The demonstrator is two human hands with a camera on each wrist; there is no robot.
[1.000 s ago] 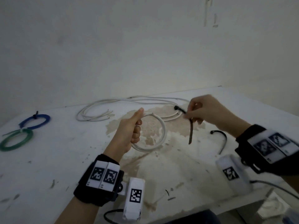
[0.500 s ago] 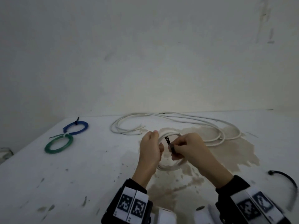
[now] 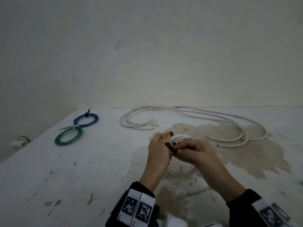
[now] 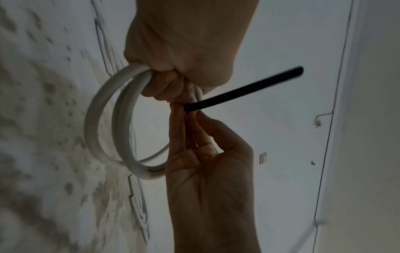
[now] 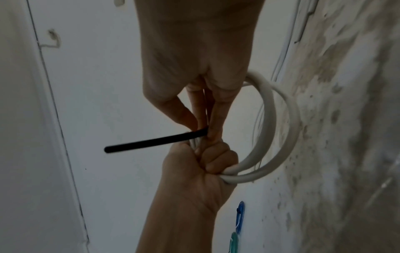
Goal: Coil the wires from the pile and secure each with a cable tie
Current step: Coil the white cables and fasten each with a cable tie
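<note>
A white wire coil (image 3: 180,137) is held upright just above the table, near its middle. My left hand (image 3: 158,153) grips the coil's left side in a fist; the left wrist view shows its fingers curled round the coil (image 4: 101,123). My right hand (image 3: 188,149) meets it from the right and pinches a black cable tie (image 3: 170,147) against the coil. The tie's free tail (image 4: 242,90) sticks straight out from the pinch, and the right wrist view shows the tail (image 5: 155,141) too. Where the tie passes round the wires is hidden by fingers.
Loose white wires (image 3: 196,114) lie in long loops at the back of the white table (image 3: 49,169). A blue coil (image 3: 86,120) and a green coil (image 3: 68,136), each tied, rest at the back left. A brown stain (image 3: 246,153) spreads on the right.
My right hand, which held the tie out to the right, has come in against the left hand and coil. The tie now sits at the coil with its tail sticking out.
</note>
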